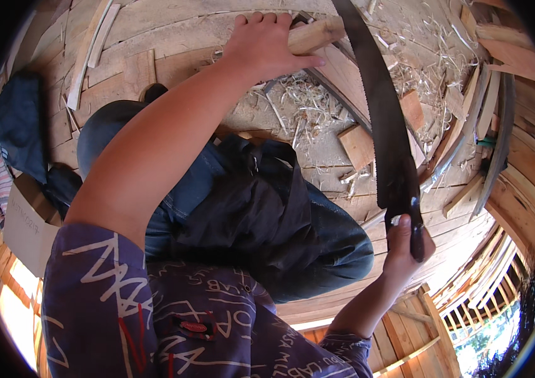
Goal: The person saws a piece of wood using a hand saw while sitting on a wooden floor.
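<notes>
My right hand (pixel 408 247) is wrapped around the dark handle of a handsaw (pixel 382 110). Its long toothed blade points away from me, and the teeth face left. Toward the far end, the blade lies against or just beside the right end of a short piece of wood (pixel 315 36); whether it touches, I cannot tell. My left hand (pixel 266 49) grips that piece from its left, with the thumb along the near side. Beneath it, a flat board (pixel 345 70) with a dark edge slants toward the lower right and passes behind the saw.
Curled wood shavings (pixel 314 113) litter the plank floor. Small wood offcuts (pixel 357 147) lie near the slanted board. Long strips (pixel 91 53) rest at the far left, and curved boards (pixel 497 138) stand at the right. At the left edge, another person (pixel 2 151) is partly visible beside a cardboard box (pixel 28 230).
</notes>
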Tool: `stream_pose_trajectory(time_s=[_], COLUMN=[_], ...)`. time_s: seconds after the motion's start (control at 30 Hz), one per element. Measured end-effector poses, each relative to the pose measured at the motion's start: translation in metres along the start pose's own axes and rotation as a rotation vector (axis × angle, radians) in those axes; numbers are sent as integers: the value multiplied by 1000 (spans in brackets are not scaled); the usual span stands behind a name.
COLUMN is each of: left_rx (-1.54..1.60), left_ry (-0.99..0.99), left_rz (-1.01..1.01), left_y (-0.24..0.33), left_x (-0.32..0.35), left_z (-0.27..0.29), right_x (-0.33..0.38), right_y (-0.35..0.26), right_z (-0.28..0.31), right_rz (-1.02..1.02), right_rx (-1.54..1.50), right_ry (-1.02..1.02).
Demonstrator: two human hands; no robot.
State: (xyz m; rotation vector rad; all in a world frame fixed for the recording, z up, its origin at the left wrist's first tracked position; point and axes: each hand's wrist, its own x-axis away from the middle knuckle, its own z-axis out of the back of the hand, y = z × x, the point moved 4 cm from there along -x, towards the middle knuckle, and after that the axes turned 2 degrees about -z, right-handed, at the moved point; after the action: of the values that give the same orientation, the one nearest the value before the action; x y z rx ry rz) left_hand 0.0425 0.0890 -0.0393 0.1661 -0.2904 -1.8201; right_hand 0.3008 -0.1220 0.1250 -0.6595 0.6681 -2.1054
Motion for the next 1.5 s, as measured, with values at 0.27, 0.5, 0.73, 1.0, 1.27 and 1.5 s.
stream_pose_trajectory(time_s=[0.27, 0.5, 0.73, 1.0, 1.27, 1.5], left_rx=[31, 27, 130, 178, 46, 85], left_ry=[-74, -47, -259, -174, -68, -97], left_rz=[15, 23, 49, 0, -19, 5], left_y=[4, 7, 22, 16, 11, 12], left_x=[1, 2, 1, 2, 3, 6], left_z=[1, 0, 28, 22, 1, -2], right_x=[-77, 1, 73, 23, -93, -38], right_y=[-23, 2, 29, 6, -60, -16], right_z=[-40, -9, 49, -5, -100, -66], right_rz=[19, -26, -72, -29, 67, 0], right_rx=[-15, -68, 49, -51, -49, -26], right_ry=[41, -29, 41, 22, -18, -31])
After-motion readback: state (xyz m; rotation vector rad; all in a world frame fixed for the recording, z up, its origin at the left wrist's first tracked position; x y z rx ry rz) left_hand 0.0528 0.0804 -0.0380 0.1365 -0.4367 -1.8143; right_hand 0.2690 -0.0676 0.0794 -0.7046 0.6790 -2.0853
